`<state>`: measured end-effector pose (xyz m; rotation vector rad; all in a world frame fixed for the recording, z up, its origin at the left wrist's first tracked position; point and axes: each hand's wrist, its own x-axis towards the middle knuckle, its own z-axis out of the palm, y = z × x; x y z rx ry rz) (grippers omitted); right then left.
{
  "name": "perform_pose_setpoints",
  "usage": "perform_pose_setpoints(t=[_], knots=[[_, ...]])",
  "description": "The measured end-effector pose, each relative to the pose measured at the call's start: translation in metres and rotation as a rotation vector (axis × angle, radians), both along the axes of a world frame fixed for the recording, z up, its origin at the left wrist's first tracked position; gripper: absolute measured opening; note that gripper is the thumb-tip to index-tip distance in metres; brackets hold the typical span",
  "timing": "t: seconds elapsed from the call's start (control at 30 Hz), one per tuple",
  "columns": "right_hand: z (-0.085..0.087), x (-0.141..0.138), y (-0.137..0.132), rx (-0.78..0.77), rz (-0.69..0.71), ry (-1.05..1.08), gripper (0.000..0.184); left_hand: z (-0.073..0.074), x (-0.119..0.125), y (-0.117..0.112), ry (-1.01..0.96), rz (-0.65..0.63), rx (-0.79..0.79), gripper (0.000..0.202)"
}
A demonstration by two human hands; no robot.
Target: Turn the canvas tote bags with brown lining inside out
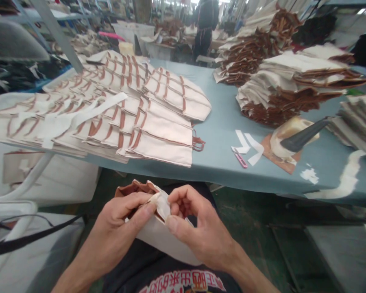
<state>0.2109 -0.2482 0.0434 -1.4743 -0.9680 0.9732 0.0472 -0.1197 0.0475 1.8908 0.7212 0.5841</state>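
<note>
Over my lap I hold a cream canvas bag with brown trim (158, 236). My left hand (122, 224) grips its upper left part, thumb and fingers closed on the fabric near the brown edge. My right hand (198, 224) pinches a white fold of the same bag between thumb and forefinger. The two hands nearly touch at the fold. Much of the bag lies hidden under my hands.
A blue-grey table (222, 122) stands ahead. On it lie overlapping rows of finished cream bags (158, 134), tall stacks of bags (286, 85) at right, white strips (250, 146), a pink cutter (240, 159) and an iron (295, 138). A person stands far behind.
</note>
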Motion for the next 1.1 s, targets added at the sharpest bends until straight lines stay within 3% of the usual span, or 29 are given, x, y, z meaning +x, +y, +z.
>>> perform_pose_setpoints(t=[0.17,0.3,0.37,0.5,0.73,0.93,1.1], knots=[[0.011,0.026,0.013,0.301,-0.02,-0.07,0.021,0.008,-0.007,0.018,0.0,-0.059,-0.005,0.034],[0.034,0.026,0.034,0.393,0.183,-0.006,0.037,0.015,-0.006,0.017,-0.007,-0.07,0.0,0.031],[0.041,0.024,0.045,0.353,0.326,-0.018,0.04,0.019,-0.006,0.014,-0.018,-0.099,0.002,0.029],[0.041,0.027,0.055,0.234,0.536,-0.228,0.024,0.022,-0.009,0.007,0.002,-0.183,0.105,0.032],[0.044,0.039,0.049,0.044,0.537,-0.647,0.015,0.024,0.002,0.006,0.003,-0.123,0.191,0.026],[0.049,0.042,0.048,-0.004,0.581,-0.613,0.037,0.028,0.005,0.016,0.055,-0.134,0.162,0.025],[0.044,0.042,0.051,0.024,0.558,-0.581,0.041,0.036,0.007,0.027,0.131,-0.233,0.312,0.027]])
